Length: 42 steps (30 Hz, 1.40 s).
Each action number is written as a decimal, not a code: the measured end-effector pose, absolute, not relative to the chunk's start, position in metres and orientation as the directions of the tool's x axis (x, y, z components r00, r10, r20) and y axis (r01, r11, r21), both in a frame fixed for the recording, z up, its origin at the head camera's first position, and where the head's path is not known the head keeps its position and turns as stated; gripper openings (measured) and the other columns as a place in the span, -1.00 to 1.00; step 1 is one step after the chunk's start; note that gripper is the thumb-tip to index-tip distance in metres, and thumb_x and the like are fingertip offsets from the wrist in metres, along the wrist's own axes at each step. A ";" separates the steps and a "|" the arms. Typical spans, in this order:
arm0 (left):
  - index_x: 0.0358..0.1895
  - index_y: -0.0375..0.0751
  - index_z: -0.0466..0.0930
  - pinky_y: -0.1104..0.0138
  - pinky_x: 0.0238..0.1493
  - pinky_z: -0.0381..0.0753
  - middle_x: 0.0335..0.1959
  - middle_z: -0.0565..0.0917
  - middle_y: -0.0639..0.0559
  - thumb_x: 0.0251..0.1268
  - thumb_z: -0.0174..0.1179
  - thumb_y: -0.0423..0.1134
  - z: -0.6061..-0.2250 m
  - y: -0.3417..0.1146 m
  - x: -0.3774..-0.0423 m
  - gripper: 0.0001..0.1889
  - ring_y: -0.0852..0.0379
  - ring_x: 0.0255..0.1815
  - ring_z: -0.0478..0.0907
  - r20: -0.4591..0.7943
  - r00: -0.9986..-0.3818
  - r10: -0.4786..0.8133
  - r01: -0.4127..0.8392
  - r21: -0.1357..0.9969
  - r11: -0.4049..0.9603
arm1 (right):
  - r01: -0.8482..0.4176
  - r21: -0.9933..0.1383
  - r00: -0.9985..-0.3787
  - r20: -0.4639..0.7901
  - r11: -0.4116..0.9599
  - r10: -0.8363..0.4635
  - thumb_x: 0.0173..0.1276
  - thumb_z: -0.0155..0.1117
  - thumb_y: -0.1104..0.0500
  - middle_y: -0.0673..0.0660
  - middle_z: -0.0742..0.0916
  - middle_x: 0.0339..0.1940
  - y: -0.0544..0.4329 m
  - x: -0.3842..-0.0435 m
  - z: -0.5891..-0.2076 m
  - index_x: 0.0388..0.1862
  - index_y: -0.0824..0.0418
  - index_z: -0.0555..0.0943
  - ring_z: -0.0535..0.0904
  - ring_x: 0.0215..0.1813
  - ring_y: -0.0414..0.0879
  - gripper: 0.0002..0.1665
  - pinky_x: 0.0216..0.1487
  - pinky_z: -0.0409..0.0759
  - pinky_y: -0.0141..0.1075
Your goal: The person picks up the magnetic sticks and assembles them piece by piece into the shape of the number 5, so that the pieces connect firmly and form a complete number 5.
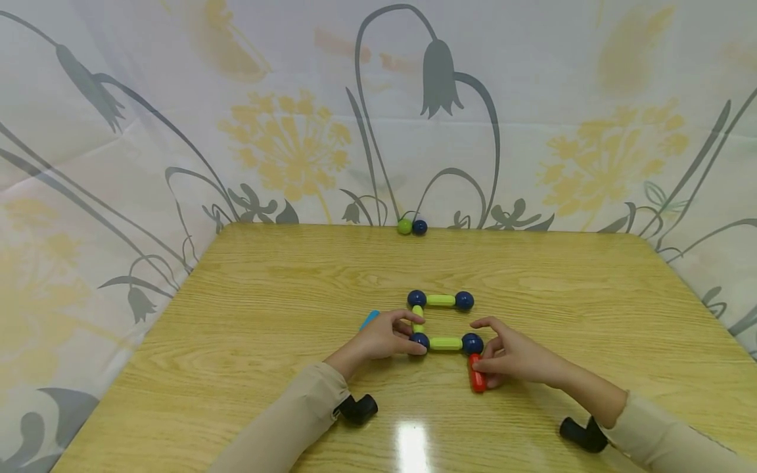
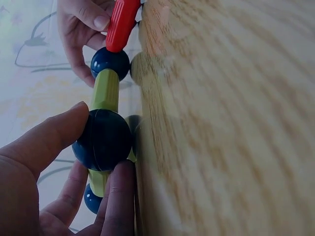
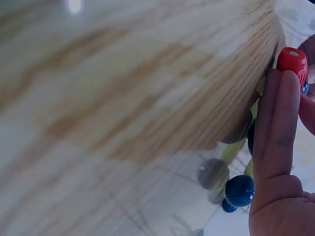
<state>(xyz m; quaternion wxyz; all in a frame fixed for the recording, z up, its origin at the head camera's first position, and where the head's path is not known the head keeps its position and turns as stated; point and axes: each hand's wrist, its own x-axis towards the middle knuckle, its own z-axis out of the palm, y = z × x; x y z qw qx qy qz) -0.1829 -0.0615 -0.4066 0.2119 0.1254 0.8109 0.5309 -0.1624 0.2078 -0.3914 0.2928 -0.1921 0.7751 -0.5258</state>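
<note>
The left hand (image 1: 381, 336) pinched a navy ball (image 1: 419, 339) between thumb and fingers — the near left corner of a three-sided frame (image 1: 418, 315) of green rods (image 1: 445, 343) and navy balls (image 1: 416, 299) on the table (image 1: 284, 276). The right hand (image 1: 513, 355) gripped a red rod (image 1: 476, 378), its far end touching the near right ball (image 1: 472, 343). A blue piece (image 1: 369, 319) lay partly hidden behind the left hand.

Red rod (image 1: 478, 376); lime rods (image 1: 445, 343); navy balls (image 1: 464, 301); wood-grained table (image 1: 266, 282).

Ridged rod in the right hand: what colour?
Red; the ridged red rod shows best in the left wrist view.
</note>
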 end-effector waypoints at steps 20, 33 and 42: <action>0.06 -0.12 0.55 0.20 -0.13 0.52 -0.13 0.52 -0.04 0.03 0.40 -0.29 -0.405 -0.062 -0.182 -0.55 0.04 -0.10 0.50 -0.211 -0.876 0.433 -0.021 0.915 0.404 | -0.414 -0.758 -0.716 -0.071 0.504 -0.695 0.21 0.33 0.26 0.07 0.59 -0.27 0.229 -0.184 -0.385 0.13 0.31 0.42 0.56 -0.31 -0.16 -0.49 -0.30 0.58 -0.31; 0.05 -0.13 0.55 0.20 -0.13 0.52 -0.12 0.51 -0.05 0.04 0.40 -0.29 -0.403 -0.062 -0.181 -0.56 0.03 -0.10 0.49 -0.219 -0.875 0.432 -0.035 0.918 0.395 | -0.519 -0.675 -0.709 -0.004 0.525 -0.705 0.14 0.35 0.38 0.12 0.58 -0.21 0.238 -0.215 -0.387 -0.02 0.30 0.51 0.54 -0.23 -0.09 -0.60 -0.20 0.58 -0.29; 0.06 -0.13 0.54 0.20 -0.12 0.53 -0.12 0.50 -0.05 0.04 0.39 -0.29 -0.403 -0.062 -0.181 -0.55 0.03 -0.09 0.49 -0.216 -0.872 0.438 -0.033 0.921 0.389 | -0.539 -0.636 -0.730 0.025 0.552 -0.683 0.13 0.33 0.43 0.16 0.59 -0.20 0.238 -0.232 -0.387 -0.08 0.31 0.53 0.55 -0.18 0.01 -0.65 -0.14 0.58 -0.20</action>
